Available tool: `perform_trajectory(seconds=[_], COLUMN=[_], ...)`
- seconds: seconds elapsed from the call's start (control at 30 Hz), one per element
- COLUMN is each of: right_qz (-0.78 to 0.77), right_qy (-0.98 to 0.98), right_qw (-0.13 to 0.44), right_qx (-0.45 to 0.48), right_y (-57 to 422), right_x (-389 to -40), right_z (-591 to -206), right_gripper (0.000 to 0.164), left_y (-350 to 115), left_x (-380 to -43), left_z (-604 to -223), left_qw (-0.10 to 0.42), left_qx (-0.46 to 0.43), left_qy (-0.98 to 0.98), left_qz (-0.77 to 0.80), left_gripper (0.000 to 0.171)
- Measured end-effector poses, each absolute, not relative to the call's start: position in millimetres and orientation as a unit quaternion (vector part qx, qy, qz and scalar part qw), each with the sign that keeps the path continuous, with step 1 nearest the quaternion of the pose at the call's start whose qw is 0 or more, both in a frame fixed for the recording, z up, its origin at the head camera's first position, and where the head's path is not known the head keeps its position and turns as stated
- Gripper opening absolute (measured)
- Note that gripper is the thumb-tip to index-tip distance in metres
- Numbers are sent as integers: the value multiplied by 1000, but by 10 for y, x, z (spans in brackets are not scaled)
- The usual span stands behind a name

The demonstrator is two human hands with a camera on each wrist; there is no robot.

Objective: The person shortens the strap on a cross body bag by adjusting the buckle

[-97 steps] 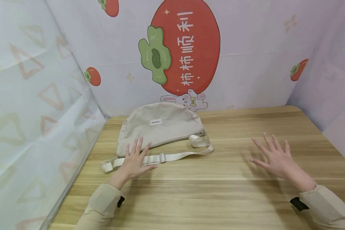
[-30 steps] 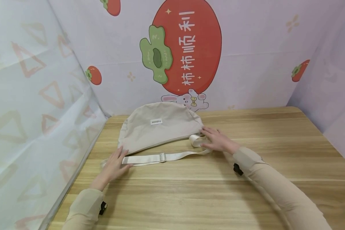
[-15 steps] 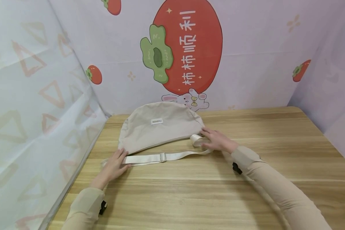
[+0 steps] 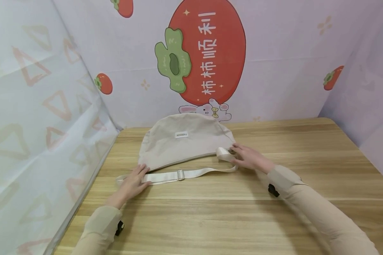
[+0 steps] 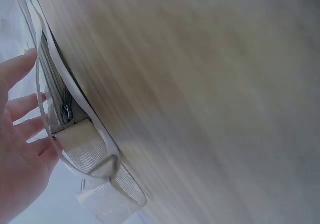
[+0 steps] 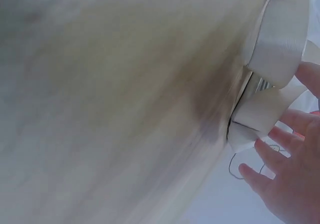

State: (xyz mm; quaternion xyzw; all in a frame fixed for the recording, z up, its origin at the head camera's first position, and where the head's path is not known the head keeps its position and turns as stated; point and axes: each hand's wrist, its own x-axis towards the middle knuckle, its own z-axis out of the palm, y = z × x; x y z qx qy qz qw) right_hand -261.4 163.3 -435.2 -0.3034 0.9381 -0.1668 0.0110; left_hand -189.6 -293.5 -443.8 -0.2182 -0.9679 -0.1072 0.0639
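Observation:
A beige half-moon shoulder bag [image 4: 191, 148] with a small white label [image 4: 181, 135] lies flat on the table, its zipped edge toward me. Its pale webbing strap [image 4: 201, 172], with a metal slide buckle [image 4: 180, 175], runs along the near side. My left hand [image 4: 131, 185] touches the bag's near left corner, fingers extended over the strap. The left wrist view shows the zipper pull [image 5: 66, 108] beside those fingers. At the right corner, my right hand [image 4: 251, 158] rests its fingertips on the bag's end beside a strap loop [image 4: 224, 154]. The right wrist view shows its fingers [image 6: 270, 156] spread.
The wood-grain table [image 4: 204, 219] extends in front of the bag and to its right. Behind it hangs a printed cloth [image 4: 274, 81] with a large red persimmon, close to the bag's far edge. Another cloth [image 4: 35, 141] hangs along the left side.
From open hands held apart, my right hand came left and my left hand shifted to the bag's corner. In the last half second the bag slid slightly right with both hands.

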Motion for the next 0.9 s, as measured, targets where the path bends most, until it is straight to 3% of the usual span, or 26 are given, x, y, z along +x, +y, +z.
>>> perform_trajectory(seconds=[0.47,0.9], right_qz=[-153,-161], right_qy=[949,956], right_qw=[-14,5], right_qx=[-276,-246], right_y=[1985,2387], right_x=[-2489,-2305], right_z=[-4375,-4341], right_gripper=[57,62], left_y=[-2600,-2261], left_x=[-2006,-2148], left_z=[-4412,-4408], left_qw=[77,30], left_qx=[-282,-316], left_qy=[-951,-941], left_qz=[-105,-117], left_gripper=[51,54])
